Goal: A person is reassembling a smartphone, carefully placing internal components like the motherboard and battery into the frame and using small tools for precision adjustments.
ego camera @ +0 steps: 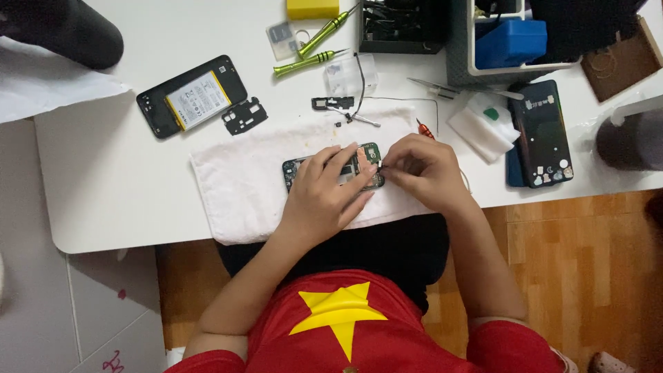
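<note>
A green phone circuit board [298, 170] lies on a white towel [235, 190] at the table's near edge. My left hand [330, 190] presses down on the board, fingers spread over it. My right hand [421, 168] is pinched at the board's right end, holding a small orange-handled tool [424, 128] whose tip is hidden by my fingers.
An opened black phone body with its battery [190, 97] and a small black cover [244, 115] lie at the left. Two green screwdrivers [311, 55], a yellow box [312, 8], tweezers [442, 86], a dark phone [543, 131], tissue [483, 124] and a tool bin [497, 41] sit behind.
</note>
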